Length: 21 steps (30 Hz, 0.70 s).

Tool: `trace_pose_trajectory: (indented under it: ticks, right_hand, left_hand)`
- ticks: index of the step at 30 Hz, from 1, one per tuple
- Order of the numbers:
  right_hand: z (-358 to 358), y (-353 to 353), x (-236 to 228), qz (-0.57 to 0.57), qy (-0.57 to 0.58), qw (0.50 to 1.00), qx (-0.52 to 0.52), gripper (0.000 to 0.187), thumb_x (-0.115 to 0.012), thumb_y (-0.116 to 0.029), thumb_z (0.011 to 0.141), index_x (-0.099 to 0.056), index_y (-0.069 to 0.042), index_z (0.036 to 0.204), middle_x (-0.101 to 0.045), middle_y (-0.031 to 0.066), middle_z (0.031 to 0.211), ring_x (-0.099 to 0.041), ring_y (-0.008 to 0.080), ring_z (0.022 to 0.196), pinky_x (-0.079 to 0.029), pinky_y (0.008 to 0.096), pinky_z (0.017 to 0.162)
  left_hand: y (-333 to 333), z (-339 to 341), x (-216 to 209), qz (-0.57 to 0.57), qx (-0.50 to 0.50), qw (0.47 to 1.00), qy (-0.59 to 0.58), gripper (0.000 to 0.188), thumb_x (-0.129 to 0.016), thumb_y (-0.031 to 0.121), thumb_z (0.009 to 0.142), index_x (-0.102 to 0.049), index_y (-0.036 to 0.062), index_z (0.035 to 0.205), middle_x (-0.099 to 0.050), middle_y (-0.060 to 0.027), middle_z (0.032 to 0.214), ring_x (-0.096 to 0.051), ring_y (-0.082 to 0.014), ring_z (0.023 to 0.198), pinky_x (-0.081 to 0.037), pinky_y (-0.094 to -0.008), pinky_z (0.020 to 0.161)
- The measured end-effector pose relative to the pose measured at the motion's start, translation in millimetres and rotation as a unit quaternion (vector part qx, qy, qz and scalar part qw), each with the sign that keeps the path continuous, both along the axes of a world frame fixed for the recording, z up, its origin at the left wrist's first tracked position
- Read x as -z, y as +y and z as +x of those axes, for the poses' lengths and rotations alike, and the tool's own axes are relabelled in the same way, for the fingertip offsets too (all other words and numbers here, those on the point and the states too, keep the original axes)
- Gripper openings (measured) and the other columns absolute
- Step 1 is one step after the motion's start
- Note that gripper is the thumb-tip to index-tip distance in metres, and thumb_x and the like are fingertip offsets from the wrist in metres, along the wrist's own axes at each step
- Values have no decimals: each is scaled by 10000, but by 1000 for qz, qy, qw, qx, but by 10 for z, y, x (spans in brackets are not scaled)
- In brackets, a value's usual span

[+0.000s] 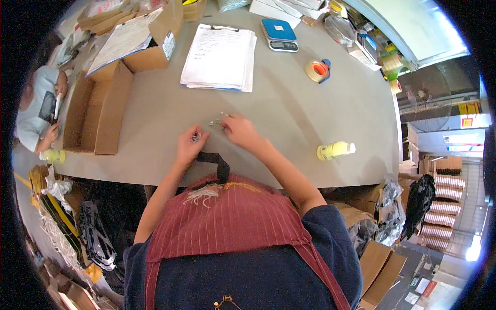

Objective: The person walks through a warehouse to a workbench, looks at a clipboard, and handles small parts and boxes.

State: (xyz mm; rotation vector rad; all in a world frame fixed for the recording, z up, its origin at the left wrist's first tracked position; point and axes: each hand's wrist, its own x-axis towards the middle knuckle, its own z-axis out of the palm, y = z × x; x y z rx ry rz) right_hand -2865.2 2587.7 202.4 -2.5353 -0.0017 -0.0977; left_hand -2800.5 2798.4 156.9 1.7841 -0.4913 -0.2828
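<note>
My left hand (190,146) is curled, palm partly up, around several small shiny metal parts (195,138) near the front of the grey table (155,103). Just to its right, my right hand (241,131) has its fingertips pressed together down at the tabletop. A few more small silvery pieces (212,123) lie between the two hands and beside the right fingertips. They look like screws or fittings, too small to name surely. What sits between the right fingertips is mostly hidden. A black strap (219,164) from my maroon striped apron rests over the table's front edge.
Beyond my hands lies a clipboard with papers (219,57). A blue-topped scale (279,32) and a tape dispenser (316,71) are farther right. A yellow bottle (335,150) lies at right. An open cardboard box (95,111) is left, near another person (41,103).
</note>
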Motion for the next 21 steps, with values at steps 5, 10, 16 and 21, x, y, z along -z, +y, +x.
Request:
trace_pose_trajectory:
  ticks: [5, 10, 16, 21]
  right_hand:
    - [-44, -56, -35, 41, 2, 999, 2, 229, -581, -79, 788, -650, -53, 1005, -646, 175, 1024, -615, 396, 971, -512, 485, 831]
    - [-129, -170, -59, 109, 74, 991, 37, 273, -633, -87, 802, -669, -83, 1072, -677, 117, 1069, -662, 279, 940, -544, 381, 797]
    - [-39, 302, -358, 287, -6, 958, 5, 246, -665, -122, 860, -674, -96, 1104, -700, 81, 1006, -671, 187, 895, -547, 323, 763]
    - [79, 517, -378, 170, -110, 975, -98, 171, -634, -43, 888, -694, -41, 1048, -702, 62, 974, -669, 164, 915, -539, 311, 809]
  left_hand:
    - [22, 4, -157, 19, -13, 998, -54, 252, -740, 172, 820, -536, 39, 758, -485, -15, 661, -453, -88, 653, -422, -266, 601]
    - [23, -65, -476, 135, -17, 984, -113, 253, -735, 215, 813, -562, 40, 755, -544, -64, 678, -528, -158, 635, -464, -308, 616]
    - [74, -15, -157, 75, 9, 989, -131, 197, -720, 183, 808, -581, 43, 810, -577, -93, 701, -574, -230, 659, -483, -342, 630]
    - [14, -30, -121, -23, -7, 988, -151, 197, -725, 170, 796, -577, 43, 821, -578, -107, 718, -577, -256, 674, -482, -368, 633]
